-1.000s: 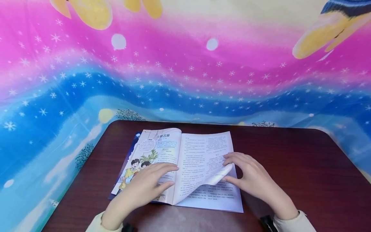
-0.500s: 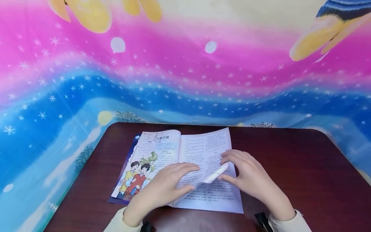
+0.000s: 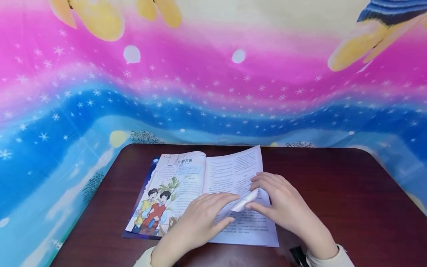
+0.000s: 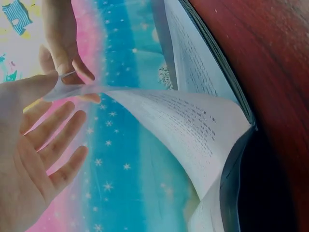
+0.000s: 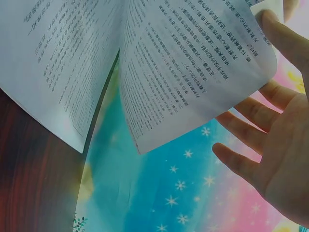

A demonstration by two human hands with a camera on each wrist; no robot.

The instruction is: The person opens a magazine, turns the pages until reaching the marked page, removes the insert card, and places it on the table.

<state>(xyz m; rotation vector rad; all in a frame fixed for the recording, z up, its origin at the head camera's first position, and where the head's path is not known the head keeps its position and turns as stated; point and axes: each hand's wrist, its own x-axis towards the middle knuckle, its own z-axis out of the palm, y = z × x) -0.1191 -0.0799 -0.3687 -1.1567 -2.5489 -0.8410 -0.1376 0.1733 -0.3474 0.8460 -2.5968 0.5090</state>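
Observation:
An open magazine (image 3: 220,174) lies on the table, a cartoon of two figures on its left page. My right hand (image 3: 280,200) pinches the curled lower corner of a right-hand page (image 3: 245,202) between thumb and fingers. In the right wrist view, the thumb (image 5: 277,29) presses on the printed corner while the other fingers spread behind the sheet. My left hand (image 3: 203,218) reaches across the centre fold, thumb and fingers apart on either side of the lifted sheet's edge. The left wrist view shows this page (image 4: 178,121) arching up from the spine, the left fingers (image 4: 63,125) extended below it.
Under the magazine is a dark red-brown wooden table (image 3: 333,185). A colourful cloth backdrop (image 3: 213,92) with snowflakes hangs behind it. A dark blue cover edge (image 3: 146,185) shows beneath the left page.
My left hand has moved right, from over the left page to the lifted sheet. The right hand has drawn the page corner slightly left, and the sheet's upper corner has risen.

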